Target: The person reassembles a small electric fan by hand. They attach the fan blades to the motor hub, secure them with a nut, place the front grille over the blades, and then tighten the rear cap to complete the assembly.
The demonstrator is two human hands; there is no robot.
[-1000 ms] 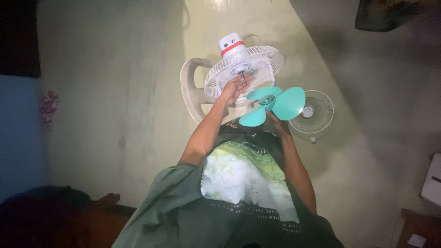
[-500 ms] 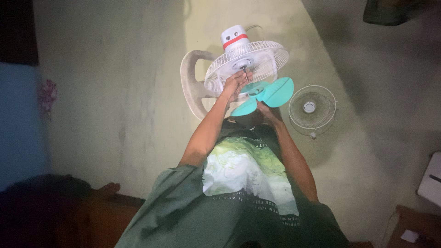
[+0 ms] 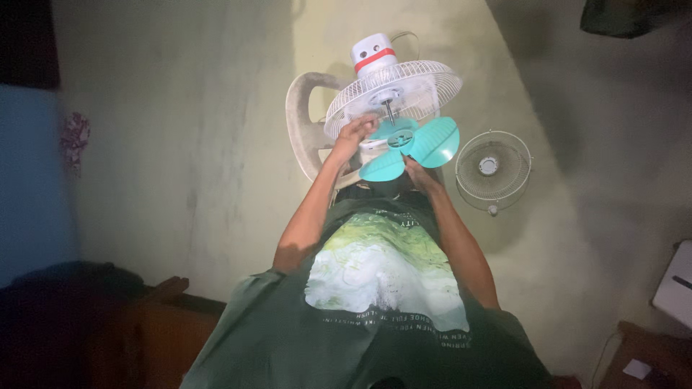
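Observation:
A white fan body (image 3: 375, 52) with a red band lies on a plastic chair, its rear wire guard (image 3: 425, 83) facing me and the metal shaft (image 3: 390, 112) sticking out. My left hand (image 3: 352, 137) grips the lower edge of the rear guard. My right hand (image 3: 420, 175) holds the teal three-bladed fan blade (image 3: 414, 148) from beneath, its hub just below the tip of the shaft.
The round front guard (image 3: 493, 170) lies on the floor to the right. The white plastic chair (image 3: 299, 122) stands under the fan. A white object (image 3: 676, 277) sits at the right edge, dark wooden furniture (image 3: 155, 317) at lower left.
My right hand has brought the teal blade leftward and up from beside the front guard to the shaft. My left hand has shifted down from the shaft to the guard's edge.

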